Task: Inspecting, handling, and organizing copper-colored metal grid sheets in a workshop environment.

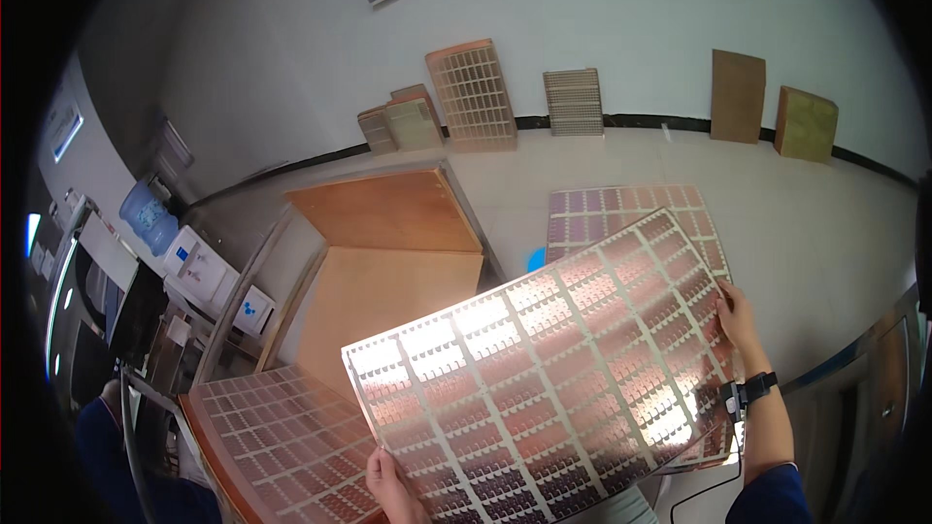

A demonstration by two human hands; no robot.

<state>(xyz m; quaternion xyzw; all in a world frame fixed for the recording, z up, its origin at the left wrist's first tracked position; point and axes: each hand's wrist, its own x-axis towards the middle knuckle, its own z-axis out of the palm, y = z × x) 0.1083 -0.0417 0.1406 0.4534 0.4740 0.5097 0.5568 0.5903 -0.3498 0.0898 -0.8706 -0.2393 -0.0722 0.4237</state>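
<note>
A large copper-patterned circuit board panel (pixel 544 369) is held up in front of me, tilted, with bright light glaring off its upper left part. My left hand (pixel 393 487) grips its lower left edge, fingers closed on it. On the far side, my right hand (pixel 740 318) pinches the right edge. Behind it, partly covered, lie more panels of the same pattern (pixel 621 209). At the lower left a similar panel (pixel 291 432) rests on a wooden-edged frame. How many panels lie beneath it I cannot tell.
A wooden stand with an orange-brown upright board (pixel 388 209) and a pale base board (pixel 379 301) is ahead on the left. Several boards (pixel 476 97) lean against the wall. A water dispenser (pixel 199 262) stands left, a wooden cabinet (pixel 874 388) right. A person's dark sleeve (pixel 107 442) shows lower left.
</note>
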